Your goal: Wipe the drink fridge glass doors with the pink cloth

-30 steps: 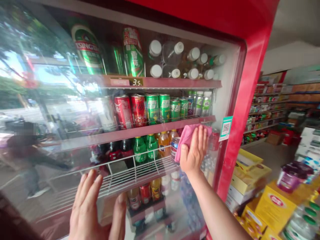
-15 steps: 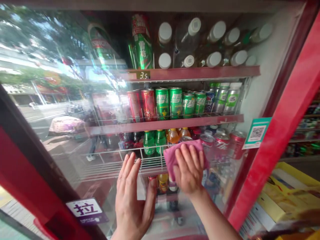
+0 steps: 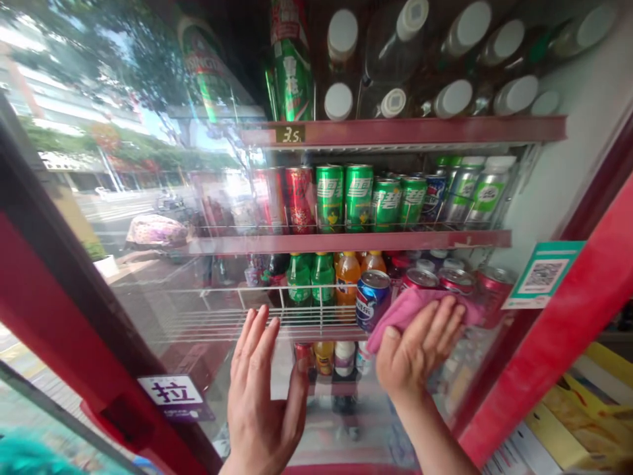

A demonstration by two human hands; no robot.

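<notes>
At left, a purple-and-white label [image 3: 171, 389] marks the dark-edged red frame of the cooler's glass door [image 3: 165, 316]. Next, the left hand [image 3: 262, 396] is raised with fingers extended and thumb spread, nothing visible in its grasp; whether it touches the pane cannot be told. Right of centre, beside a blue can [image 3: 372, 300] seen through the glass, the pink cloth [image 3: 401, 310] lies against the pane under the right hand [image 3: 419, 349], whose fingers are straight and nearly together, pressing rather than clenching. The cloth appears light, soft and limp, best held spread beneath the palm and finger pads, or pinched at a folded edge. The pane should prove stiff, smooth and breakable, favouring broad, even pressure. At far right, a QR-code sticker [image 3: 544, 276] adjoins the red border.
</notes>
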